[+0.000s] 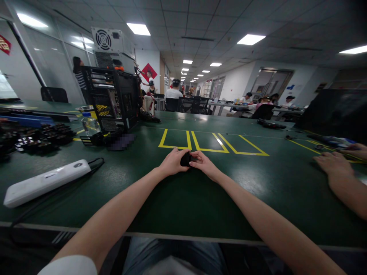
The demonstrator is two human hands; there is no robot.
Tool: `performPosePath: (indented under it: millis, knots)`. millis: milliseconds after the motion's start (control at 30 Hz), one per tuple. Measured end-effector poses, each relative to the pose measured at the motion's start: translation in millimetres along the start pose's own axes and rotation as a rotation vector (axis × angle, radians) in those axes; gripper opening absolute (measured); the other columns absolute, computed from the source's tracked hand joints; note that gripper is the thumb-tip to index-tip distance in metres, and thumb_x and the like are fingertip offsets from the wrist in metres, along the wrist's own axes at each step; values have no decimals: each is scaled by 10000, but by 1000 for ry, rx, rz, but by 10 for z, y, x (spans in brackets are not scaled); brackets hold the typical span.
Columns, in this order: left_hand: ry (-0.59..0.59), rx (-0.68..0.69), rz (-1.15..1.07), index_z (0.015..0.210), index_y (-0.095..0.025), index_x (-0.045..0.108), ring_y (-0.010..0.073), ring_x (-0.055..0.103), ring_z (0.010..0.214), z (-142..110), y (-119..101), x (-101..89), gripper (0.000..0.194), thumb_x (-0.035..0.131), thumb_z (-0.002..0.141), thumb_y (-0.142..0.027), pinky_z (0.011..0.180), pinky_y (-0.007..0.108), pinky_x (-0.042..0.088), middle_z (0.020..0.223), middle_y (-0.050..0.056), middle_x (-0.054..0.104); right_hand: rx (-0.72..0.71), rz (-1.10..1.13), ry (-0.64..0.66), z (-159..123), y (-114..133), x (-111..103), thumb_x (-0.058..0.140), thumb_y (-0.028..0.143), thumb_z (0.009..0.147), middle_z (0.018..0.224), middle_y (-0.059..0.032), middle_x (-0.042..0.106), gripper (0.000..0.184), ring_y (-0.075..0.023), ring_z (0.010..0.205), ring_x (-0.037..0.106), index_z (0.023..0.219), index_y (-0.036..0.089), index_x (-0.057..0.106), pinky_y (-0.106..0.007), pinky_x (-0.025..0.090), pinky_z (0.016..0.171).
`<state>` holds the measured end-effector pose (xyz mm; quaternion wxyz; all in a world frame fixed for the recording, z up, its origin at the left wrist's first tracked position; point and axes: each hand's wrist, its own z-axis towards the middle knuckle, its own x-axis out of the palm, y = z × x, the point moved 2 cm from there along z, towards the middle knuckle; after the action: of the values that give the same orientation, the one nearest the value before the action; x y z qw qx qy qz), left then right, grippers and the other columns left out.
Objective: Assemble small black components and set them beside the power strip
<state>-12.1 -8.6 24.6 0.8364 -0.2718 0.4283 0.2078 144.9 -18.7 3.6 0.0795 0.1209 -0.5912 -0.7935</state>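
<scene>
A small dark, roundish object (185, 159) is between my two hands, just above or on the green table; its kind does not show clearly. My left hand (172, 162) curls round its left side, with the thumb at the lower edge. From the other side my right hand (201, 163) grips it with bent fingers and thumb. Parts of the object are covered by the fingers. Yellow tape outlines (197, 147) lie on the table just beyond my hands.
An open black computer case (114, 97) stands at the back left, beside a clear bottle (90, 124). Several dark parts (43, 137) are heaped at far left. Nearer lies a white power strip (48, 181) with a black cable. At right, a co-worker's hands (334, 162) rest over the table.
</scene>
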Motion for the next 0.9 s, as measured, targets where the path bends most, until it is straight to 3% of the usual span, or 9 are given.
performPosePath:
  millis: [133,367,500,667,767,900]
  knots:
    - [-12,11,10,1174,-178,384,229,473,876,9,3,9,621,630,622,-322,748,347,387,1019,72,548,34,9,-46,-12,-5,6,603,303,669,951,-12,544,238,-136,857,535,875,219,520,-327,445,788]
    - [-8,14,5,1181,-180,375,228,470,879,5,9,12,619,620,634,-333,742,343,383,995,72,553,97,16,-16,20,-12,-15,606,298,664,1013,-30,538,372,-156,909,532,1017,233,509,-357,417,833]
    - [2,6,1,1175,-181,379,229,473,876,0,16,7,617,623,630,-336,737,344,385,998,73,548,12,0,-10,23,-1,-17,672,250,589,973,-16,559,364,-153,923,529,921,214,528,-343,401,863]
    - [-3,12,-6,1169,-187,382,231,470,881,5,11,7,610,622,631,-342,738,344,385,1011,71,546,16,1,-69,12,-23,-13,616,308,654,879,-8,564,230,-133,821,545,844,203,539,-333,439,793]
    - [2,6,-13,1173,-189,379,232,471,884,7,5,5,613,622,631,-338,740,347,384,1005,70,548,64,21,-96,25,-37,-23,625,308,647,914,-17,561,307,-145,845,544,927,222,531,-345,447,784]
    - [-2,1,-14,1174,-187,379,231,472,886,3,-1,-2,609,620,634,-332,746,348,381,997,70,549,123,39,-38,41,-36,-32,614,301,660,998,-35,558,350,-165,922,537,988,219,524,-377,417,851]
